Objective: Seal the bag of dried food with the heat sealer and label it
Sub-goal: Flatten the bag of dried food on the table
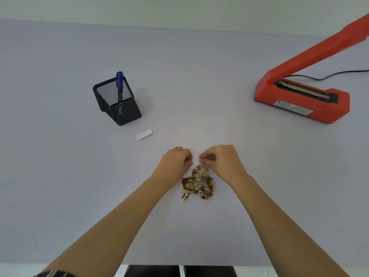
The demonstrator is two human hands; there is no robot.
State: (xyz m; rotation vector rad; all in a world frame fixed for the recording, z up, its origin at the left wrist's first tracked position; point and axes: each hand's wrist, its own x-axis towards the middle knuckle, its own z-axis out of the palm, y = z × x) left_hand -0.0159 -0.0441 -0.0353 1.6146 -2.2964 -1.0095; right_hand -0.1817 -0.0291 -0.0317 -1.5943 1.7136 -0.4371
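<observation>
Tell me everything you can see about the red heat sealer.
The heat sealer is a red machine, seemingly plastic, standing at the far right of the table. Its long arm is raised, so the grey sealing strip on the base is exposed. A pale label sits on its front side, and a black cord runs off to the right behind it. Neither hand touches it.

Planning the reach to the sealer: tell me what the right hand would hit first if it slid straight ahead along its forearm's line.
Probably nothing: the right hand points away and slightly left, over bare table. The heat sealer lies well to its right, off that line.
</observation>
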